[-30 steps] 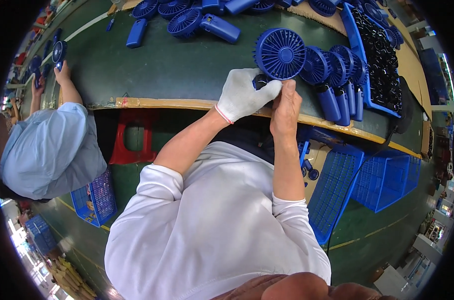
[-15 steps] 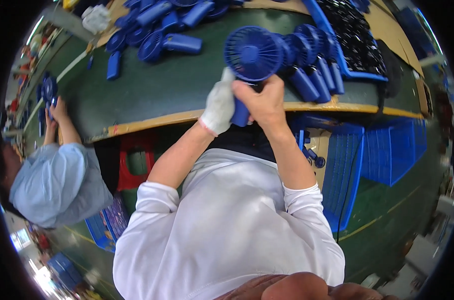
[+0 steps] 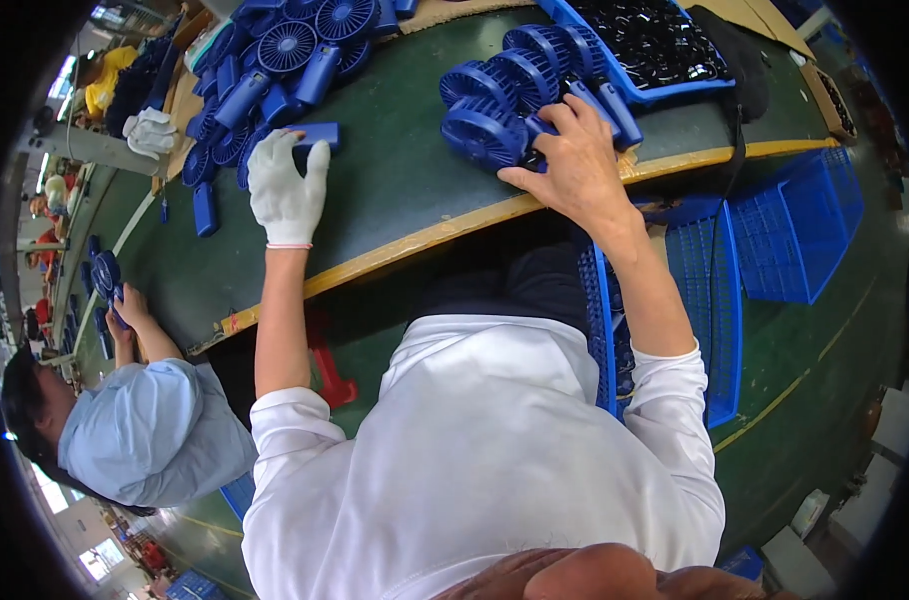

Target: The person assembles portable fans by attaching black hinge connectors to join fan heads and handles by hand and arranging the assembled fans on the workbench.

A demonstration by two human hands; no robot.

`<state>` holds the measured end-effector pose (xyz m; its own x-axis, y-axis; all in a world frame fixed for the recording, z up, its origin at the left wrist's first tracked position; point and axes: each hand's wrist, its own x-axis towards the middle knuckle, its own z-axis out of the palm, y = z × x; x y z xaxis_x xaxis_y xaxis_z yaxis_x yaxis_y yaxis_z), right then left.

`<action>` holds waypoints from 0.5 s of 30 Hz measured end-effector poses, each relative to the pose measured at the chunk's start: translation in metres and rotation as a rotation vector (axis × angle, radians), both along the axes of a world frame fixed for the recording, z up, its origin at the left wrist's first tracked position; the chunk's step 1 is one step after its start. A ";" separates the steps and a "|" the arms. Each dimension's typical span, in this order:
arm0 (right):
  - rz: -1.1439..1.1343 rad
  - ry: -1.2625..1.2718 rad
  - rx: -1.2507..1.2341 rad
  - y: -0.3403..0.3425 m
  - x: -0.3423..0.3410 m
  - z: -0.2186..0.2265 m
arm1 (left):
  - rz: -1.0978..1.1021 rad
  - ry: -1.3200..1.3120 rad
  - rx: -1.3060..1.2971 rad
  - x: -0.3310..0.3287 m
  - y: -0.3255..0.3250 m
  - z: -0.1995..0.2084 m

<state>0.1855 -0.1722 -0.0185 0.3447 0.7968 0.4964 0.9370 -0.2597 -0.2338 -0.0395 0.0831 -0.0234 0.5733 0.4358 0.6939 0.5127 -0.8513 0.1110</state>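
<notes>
My left hand [image 3: 287, 190], in a white glove, reaches to a heap of blue handheld fans [image 3: 288, 47] at the back left. Its thumb and fingers are apart, close to a fan handle [image 3: 320, 134] at the heap's front edge. My bare right hand [image 3: 578, 165] is closed around the neck and handle of a blue handheld fan [image 3: 480, 133]. That fan lies at the front of a row of similar fans [image 3: 528, 75], their round grilles to the left and handles to the right. The palm hides most of its handle.
A blue tray [image 3: 647, 97] of small glossy black parts stands at the back right. Blue crates [image 3: 710, 300] sit below the yellow-edged green table [image 3: 395, 170]. At the left, a person in a light blue shirt [image 3: 155, 420] holds another fan [image 3: 107, 275].
The fan that both hands held before me is now at the row's front under my right hand. My left hand has let go and moved left to the heap. The view has shifted.
</notes>
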 end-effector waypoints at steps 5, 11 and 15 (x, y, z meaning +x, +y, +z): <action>0.012 0.013 -0.163 -0.004 -0.001 0.003 | 0.056 0.289 0.187 0.013 0.017 -0.005; -0.030 0.019 -0.107 -0.019 -0.023 -0.005 | -0.204 0.187 0.089 -0.010 0.007 -0.009; -0.067 0.064 0.195 -0.062 -0.044 -0.035 | -0.332 0.087 -0.222 -0.028 -0.001 -0.005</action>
<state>0.1413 -0.2343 -0.0530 0.4298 0.6616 0.6145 0.9006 -0.2652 -0.3444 -0.0678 0.0823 -0.0284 0.7604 0.3508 0.5466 0.2299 -0.9325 0.2787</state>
